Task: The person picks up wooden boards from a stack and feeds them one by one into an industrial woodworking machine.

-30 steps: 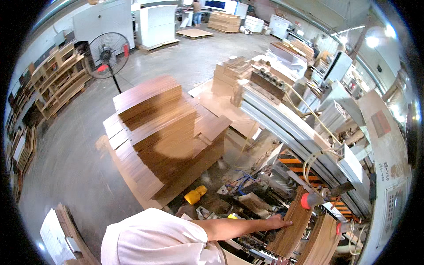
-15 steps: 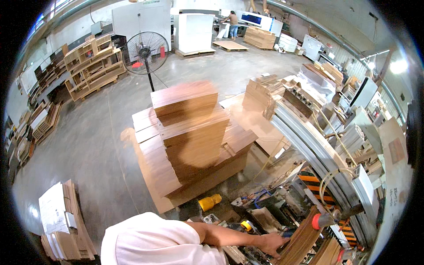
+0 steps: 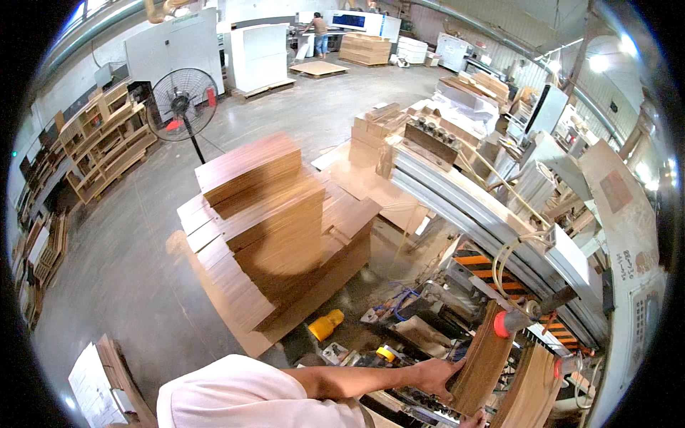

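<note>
My left hand (image 3: 434, 376) reaches across from a white sleeve, its thumb and fingers set against the left edge of a brown wood-grain board (image 3: 484, 360). The board lies on a machine bed, beneath a red-tipped press cylinder (image 3: 505, 323). At the board's near end, part of my right hand (image 3: 472, 419) shows at the picture's lower edge; most of it is cut off. A second wood-grain board (image 3: 528, 389) lies to the right, under another red-tipped cylinder (image 3: 560, 367).
Ahead on the left stands a stepped stack of wood-grain panels (image 3: 278, 214) on a brown sheet. A yellow plug-like piece (image 3: 326, 324) lies between stack and machine. A metal beam (image 3: 457, 192) runs along the right. Beyond are a black fan (image 3: 183, 103) and a distant person (image 3: 319, 36).
The view has turned to the right, so the surroundings sit further left. My right hand has come into view at the board's near end. My left hand stays at the board's left edge.
</note>
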A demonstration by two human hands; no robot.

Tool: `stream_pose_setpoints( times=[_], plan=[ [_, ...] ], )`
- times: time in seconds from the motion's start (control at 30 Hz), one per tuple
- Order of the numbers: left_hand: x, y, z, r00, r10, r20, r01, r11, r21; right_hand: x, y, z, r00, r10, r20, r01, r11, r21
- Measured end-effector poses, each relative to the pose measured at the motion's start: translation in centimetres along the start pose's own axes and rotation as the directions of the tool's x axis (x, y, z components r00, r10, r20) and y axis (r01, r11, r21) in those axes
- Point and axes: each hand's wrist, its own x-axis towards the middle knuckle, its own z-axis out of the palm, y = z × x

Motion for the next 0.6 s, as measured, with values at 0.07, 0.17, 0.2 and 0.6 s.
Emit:
stream_pose_setpoints(
  times=[0.07,0.17,0.2,0.6],
  plan=[
    [0.0,0.3,-0.2,1.0,-0.019,0.014,0.018,1.0,0.014,0.2,0.2,0.2,1.0,-0.025,-0.007,0.025,1.0,-0.009],
    [-0.2,0.8,-0.4,1.0,-0.009,-0.022,0.009,1.0,0.005,0.4,0.9,0.4,0.999,-0.042,-0.011,0.042,0.999,-0.026],
    [-0.3,0.8,-0.5,1.0,-0.004,-0.023,0.003,1.0,-0.008,0.4,1.2,0.4,0.999,-0.052,-0.011,0.051,0.998,-0.04],
    [-1.0,0.6,0.6,0.998,0.038,0.054,-0.048,0.977,0.206,-0.1,1.2,0.4,0.994,-0.108,0.03,0.108,0.994,0.016]
  ],
)
